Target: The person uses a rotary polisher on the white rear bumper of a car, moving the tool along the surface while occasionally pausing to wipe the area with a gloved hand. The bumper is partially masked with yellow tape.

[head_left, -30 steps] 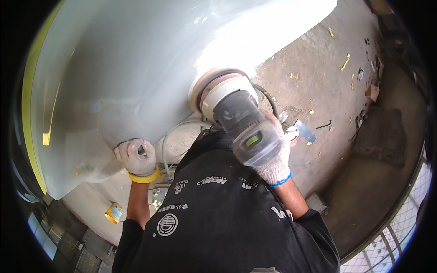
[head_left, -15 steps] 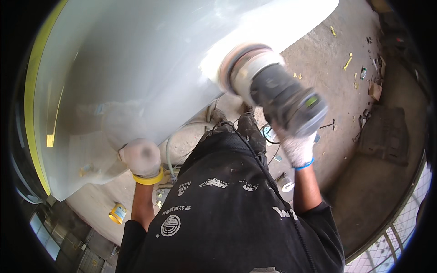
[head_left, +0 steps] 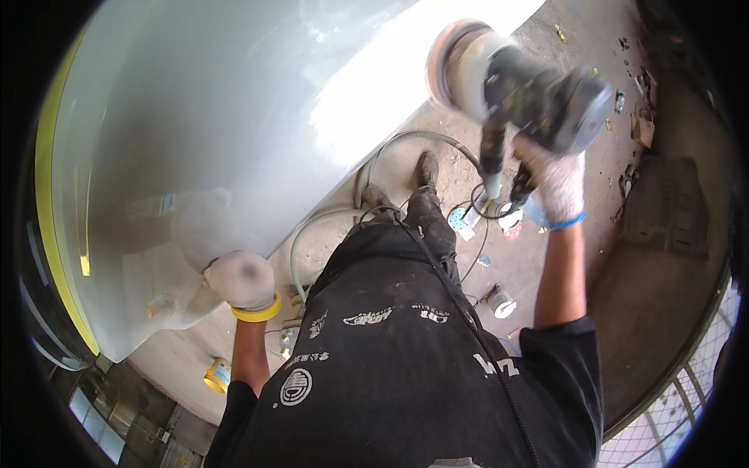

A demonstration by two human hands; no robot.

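Observation:
My right hand [head_left: 563,187], in a white knit glove with a blue band at the wrist, is closed round the rear of a black and grey electric sander [head_left: 521,92]. The sander's round pad faces the light grey glossy car panel [head_left: 257,93], near its bright far right edge. Motion blurs the tool, and I cannot tell whether the pad touches. My left hand [head_left: 243,279], gloved in white with a dark spot on its back, lies against the panel's near lower edge. Its fingers are hidden. Around the left wrist sits a yellow ring like a tape roll [head_left: 257,310].
A grey hose [head_left: 421,134] curves beside my shoes, and a thin cable runs near my legs. On the concrete floor are a blue sanding disc [head_left: 459,219], a white cylinder [head_left: 503,304], a yellow tub [head_left: 218,375] and scattered scraps. A dark mat [head_left: 663,207] lies at right.
My right hand has carried the sander up and to the right along the panel, toward its far edge. The left hand stays at the panel edge, and the whole view has shifted slightly.

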